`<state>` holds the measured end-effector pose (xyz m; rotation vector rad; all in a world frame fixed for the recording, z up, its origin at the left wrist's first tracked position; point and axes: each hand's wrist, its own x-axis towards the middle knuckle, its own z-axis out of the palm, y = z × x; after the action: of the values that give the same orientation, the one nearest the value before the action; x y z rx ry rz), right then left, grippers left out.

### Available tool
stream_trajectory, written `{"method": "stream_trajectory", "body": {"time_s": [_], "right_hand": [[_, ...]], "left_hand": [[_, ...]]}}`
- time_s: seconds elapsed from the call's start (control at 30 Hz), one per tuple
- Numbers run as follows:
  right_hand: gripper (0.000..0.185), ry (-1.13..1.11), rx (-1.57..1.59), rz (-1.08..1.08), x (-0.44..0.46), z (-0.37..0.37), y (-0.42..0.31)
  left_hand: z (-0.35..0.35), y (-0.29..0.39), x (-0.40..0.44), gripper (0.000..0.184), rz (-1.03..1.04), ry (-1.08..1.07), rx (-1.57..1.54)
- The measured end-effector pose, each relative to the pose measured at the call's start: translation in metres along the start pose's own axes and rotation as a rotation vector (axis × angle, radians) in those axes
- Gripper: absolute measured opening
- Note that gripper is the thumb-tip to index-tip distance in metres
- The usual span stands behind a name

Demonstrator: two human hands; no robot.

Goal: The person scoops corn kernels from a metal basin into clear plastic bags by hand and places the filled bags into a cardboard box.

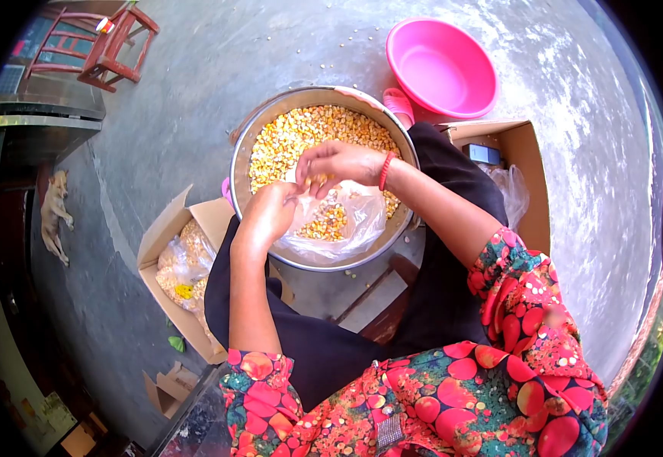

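We should hold the plastic bag open inside the metal basin of corn kernels, our left hand pinching its edge; whether our curled right hand grasps anything, we cannot tell.

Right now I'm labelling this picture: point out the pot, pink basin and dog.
Pot [309,97]: head view, on its far inner wall.
Pink basin [443,72]: head view, on its inside bottom.
Dog [51,216]: head view, on its body.
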<state>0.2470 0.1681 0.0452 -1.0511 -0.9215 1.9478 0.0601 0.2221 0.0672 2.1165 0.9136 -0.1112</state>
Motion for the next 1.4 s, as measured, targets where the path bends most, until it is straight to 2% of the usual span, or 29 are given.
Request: {"method": "stream_trajectory", "body": {"time_s": [0.07,0.1,0.13,0.23,0.3,0.37,0.43,0.5,0.57,0.6,0.67,0.77,0.8,0.83,0.9,1.07,1.23,1.3,1.37,1.4], "right_hand": [[0.019,-0.188,-0.198,-0.057,0.002,0.008,0.008],[0.020,-0.268,-0.336,-0.105,0.003,0.012,0.014],[0.019,-0.309,-0.345,-0.061,0.000,0.013,0.018],[0.015,-0.281,-0.504,-0.071,0.002,0.010,0.019],[0.014,-0.207,-0.444,-0.077,0.004,0.002,0.019],[0.013,0.118,-0.429,-0.136,0.002,-0.003,0.009],[0.016,0.402,-0.675,-0.328,0.007,-0.013,0.012],[0.014,0.543,-0.883,-0.292,0.005,-0.020,0.012],[0.015,0.603,-1.132,-0.307,0.006,-0.029,0.027],[0.023,0.571,-1.222,-0.142,0.001,-0.025,0.022],[0.025,0.586,-1.349,-0.069,0.000,-0.026,0.031],[0.026,0.626,-1.420,-0.042,0.004,-0.029,0.051],[0.028,0.543,-1.435,0.057,0.002,-0.026,0.050],[0.030,0.457,-1.440,0.161,-0.004,-0.024,0.047],[0.032,0.373,-1.386,0.149,-0.002,-0.023,0.047],[0.022,0.224,-1.400,0.203,0.011,-0.026,0.066],[0.021,0.367,-1.368,0.156,0.020,-0.033,0.064],[0.021,0.456,-1.192,-0.021,0.019,-0.042,0.057],[0.021,0.485,-0.554,0.050,0.008,-0.038,0.031],[0.019,0.429,-0.320,0.008,0.014,-0.044,0.033]], "left_hand": [[-0.001,0.000,0.001,0.025,-0.056,-0.021,0.024],[0.000,-0.001,0.000,0.025,-0.014,0.020,0.005],[0.001,-0.002,0.000,0.026,0.029,0.060,-0.016],[0.003,-0.004,0.002,0.027,0.061,0.032,-0.005],[0.001,0.000,0.001,0.027,0.057,0.014,-0.017],[0.000,0.004,-0.001,0.027,0.052,-0.005,-0.027],[0.001,0.005,-0.001,0.031,0.033,-0.022,-0.034],[0.000,0.008,-0.002,0.032,0.027,-0.043,-0.023],[-0.001,0.011,-0.001,0.033,0.034,-0.063,-0.011],[0.000,0.011,-0.001,0.032,0.037,-0.052,-0.040],[0.002,0.007,-0.001,0.032,0.045,-0.039,-0.074],[0.000,0.010,-0.002,0.031,0.045,-0.041,-0.059],[-0.001,0.010,-0.001,0.031,0.046,-0.058,-0.035],[-0.002,0.012,-0.002,0.031,0.059,-0.069,-0.035],[0.002,0.004,0.000,0.031,0.044,-0.057,-0.059],[-0.001,0.011,0.000,0.032,0.039,-0.035,-0.067],[-0.002,0.013,0.004,0.032,0.033,0.056,-0.119],[-0.003,0.023,0.002,0.030,-0.047,0.111,-0.231],[-0.003,0.022,0.003,0.029,-0.016,0.171,-0.245],[-0.004,0.021,0.002,0.027,0.012,0.158,-0.230]]}}
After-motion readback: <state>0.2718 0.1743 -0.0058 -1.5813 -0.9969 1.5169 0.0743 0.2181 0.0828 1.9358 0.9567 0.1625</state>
